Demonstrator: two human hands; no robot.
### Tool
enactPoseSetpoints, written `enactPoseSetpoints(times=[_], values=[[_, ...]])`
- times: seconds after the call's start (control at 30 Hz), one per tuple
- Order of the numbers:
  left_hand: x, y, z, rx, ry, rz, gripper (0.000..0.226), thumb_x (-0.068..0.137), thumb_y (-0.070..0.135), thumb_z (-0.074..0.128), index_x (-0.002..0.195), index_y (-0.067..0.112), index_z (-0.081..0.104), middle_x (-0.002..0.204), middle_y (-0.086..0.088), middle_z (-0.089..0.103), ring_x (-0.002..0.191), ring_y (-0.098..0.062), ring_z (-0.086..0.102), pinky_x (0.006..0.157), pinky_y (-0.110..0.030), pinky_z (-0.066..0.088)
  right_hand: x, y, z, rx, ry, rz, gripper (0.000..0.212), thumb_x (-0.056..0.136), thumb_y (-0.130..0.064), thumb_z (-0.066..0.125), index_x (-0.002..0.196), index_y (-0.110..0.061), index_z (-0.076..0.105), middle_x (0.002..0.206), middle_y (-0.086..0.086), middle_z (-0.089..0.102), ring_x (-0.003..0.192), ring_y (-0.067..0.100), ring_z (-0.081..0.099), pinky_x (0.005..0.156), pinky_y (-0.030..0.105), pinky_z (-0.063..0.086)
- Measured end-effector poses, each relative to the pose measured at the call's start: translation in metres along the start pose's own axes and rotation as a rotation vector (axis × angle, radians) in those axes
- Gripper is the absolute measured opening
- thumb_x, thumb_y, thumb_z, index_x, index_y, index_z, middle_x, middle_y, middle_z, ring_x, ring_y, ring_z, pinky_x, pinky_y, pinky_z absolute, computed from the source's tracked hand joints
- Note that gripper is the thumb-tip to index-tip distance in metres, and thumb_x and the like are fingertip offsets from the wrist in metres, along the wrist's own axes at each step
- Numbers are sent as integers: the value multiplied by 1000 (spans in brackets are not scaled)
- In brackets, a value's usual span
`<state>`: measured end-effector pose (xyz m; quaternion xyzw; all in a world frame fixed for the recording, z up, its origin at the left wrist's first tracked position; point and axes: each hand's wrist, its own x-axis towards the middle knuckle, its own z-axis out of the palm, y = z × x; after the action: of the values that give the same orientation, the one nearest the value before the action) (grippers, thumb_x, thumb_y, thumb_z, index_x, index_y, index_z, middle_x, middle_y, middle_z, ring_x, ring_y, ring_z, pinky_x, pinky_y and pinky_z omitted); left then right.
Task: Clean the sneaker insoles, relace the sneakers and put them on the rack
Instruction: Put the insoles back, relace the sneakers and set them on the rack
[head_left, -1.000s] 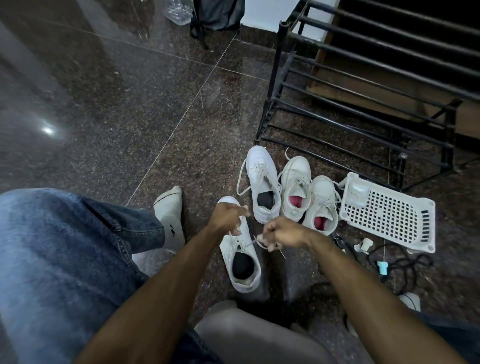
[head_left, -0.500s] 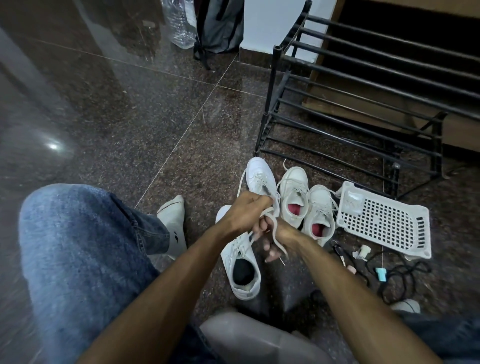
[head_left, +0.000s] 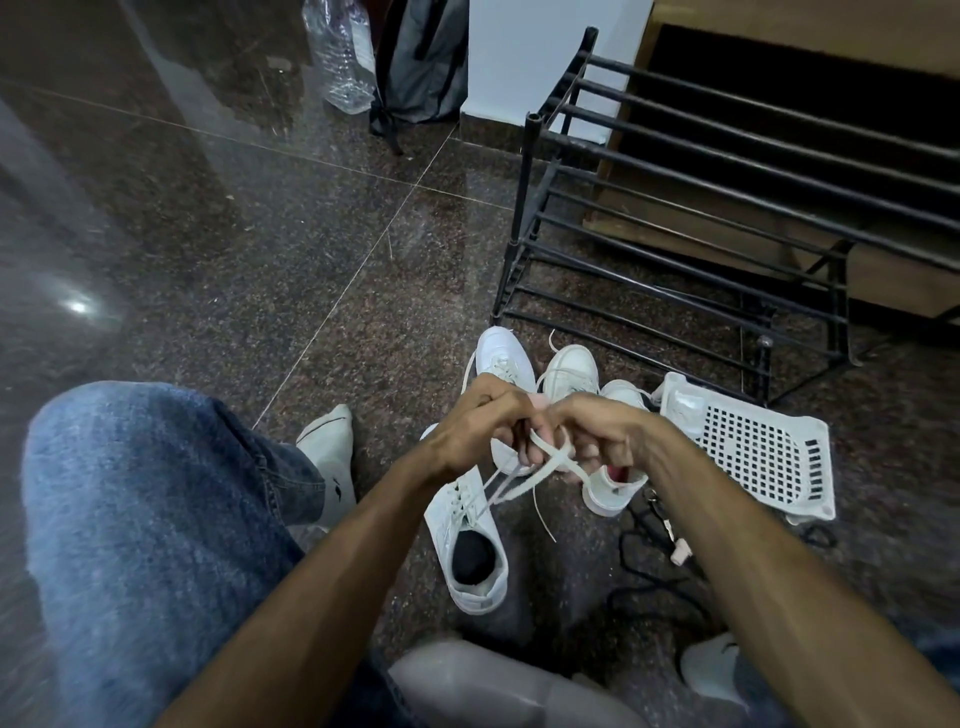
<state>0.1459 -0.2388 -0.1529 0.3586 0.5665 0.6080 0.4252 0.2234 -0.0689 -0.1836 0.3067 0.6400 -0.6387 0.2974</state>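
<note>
Both hands, left (head_left: 480, 426) and right (head_left: 597, 434), pinching one lace (head_left: 540, 470) above four white sneakers (head_left: 470, 545).

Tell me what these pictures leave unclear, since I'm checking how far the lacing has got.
All in the head view:
- The knot: the left hand and right hand cover where the lace crosses.
- The three far sneakers: the hands hide their middles, so their lacing is unclear.
- The near sneaker: its insole is too dark to judge.
- The rack: cut off at the right edge.
</note>
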Motion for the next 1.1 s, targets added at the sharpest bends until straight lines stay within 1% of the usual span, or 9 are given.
enactPoseSetpoints(times=[0.2, 0.43, 0.53, 0.63, 0.73, 0.83, 0.93, 1.03, 1.1], values=[[6, 4, -5, -163, 89, 41, 38, 78, 30, 52, 64, 0, 69, 57, -11, 65, 52, -21, 59, 54, -26, 46, -13, -7, -14, -22, -15, -290, 25, 91, 4, 52, 88, -13, 71, 75, 8, 69, 62, 15, 61, 60, 25, 47], [14, 9, -15, -382, 309, 24, 32, 83, 30, 51, 87, 6, 72, 80, -14, 67, 68, -23, 62, 61, -30, 54, -1, -3, 21, -21, -110, -361, 19, 93, -18, 62, 80, -23, 75, 71, 9, 60, 57, 17, 52, 69, 35, 49], [17, -7, -19, -94, 561, -50, 27, 96, 33, 51, 118, 21, 61, 106, -6, 68, 87, -20, 66, 74, -33, 54, 5, -2, 30, 58, 63, -399, 27, 96, -15, 57, 74, -12, 72, 60, 9, 56, 46, 15, 46, 54, 29, 48], [6, -40, -22, 390, 784, -350, 24, 92, 41, 56, 112, 28, 56, 103, 4, 65, 89, -17, 63, 77, -34, 49, 9, 1, 32, 179, 192, -354, 25, 96, -13, 56, 78, -3, 70, 53, 5, 53, 41, 12, 40, 46, 25, 43], [0, -62, -24, 464, 630, -552, 15, 87, 24, 58, 79, 19, 68, 78, 0, 71, 75, -20, 64, 69, -29, 51, 8, 2, 33, 270, 241, -299, 26, 96, -16, 54, 84, 1, 69, 48, 3, 45, 40, 11, 35, 42, 22, 34], [1, -65, -13, 292, 325, -574, 17, 85, 8, 55, 82, 12, 72, 79, -3, 71, 75, -19, 65, 64, -26, 52, 10, 3, 33, 295, 270, -238, 26, 97, -18, 52, 83, -2, 66, 47, 1, 40, 39, 10, 30, 42, 22, 28], [4, -65, -6, 162, 330, -406, 32, 82, -4, 52, 99, 16, 69, 96, -1, 72, 92, -17, 66, 86, -35, 53, 12, 6, 32, 247, 252, -154, 27, 97, -21, 47, 82, -6, 64, 48, -2, 37, 39, 9, 26, 41, 21, 24], [5, -60, -7, 24, 319, -350, 39, 88, -11, 53, 103, 23, 63, 86, 17, 70, 81, 6, 65, 71, -9, 48, 16, 12, 30, 183, 180, -138, 25, 98, -30, 51, 86, -11, 63, 49, -3, 39, 39, 7, 24, 37, 19, 21], [5, -63, -14, 52, 311, -359, 27, 89, -10, 54, 87, 14, 67, 69, 10, 69, 64, 3, 61, 63, -11, 45, 20, 17, 29, 163, 159, -185, 28, 96, -33, 57, 90, -7, 66, 49, -3, 41, 37, 5, 23, 34, 17, 18]])
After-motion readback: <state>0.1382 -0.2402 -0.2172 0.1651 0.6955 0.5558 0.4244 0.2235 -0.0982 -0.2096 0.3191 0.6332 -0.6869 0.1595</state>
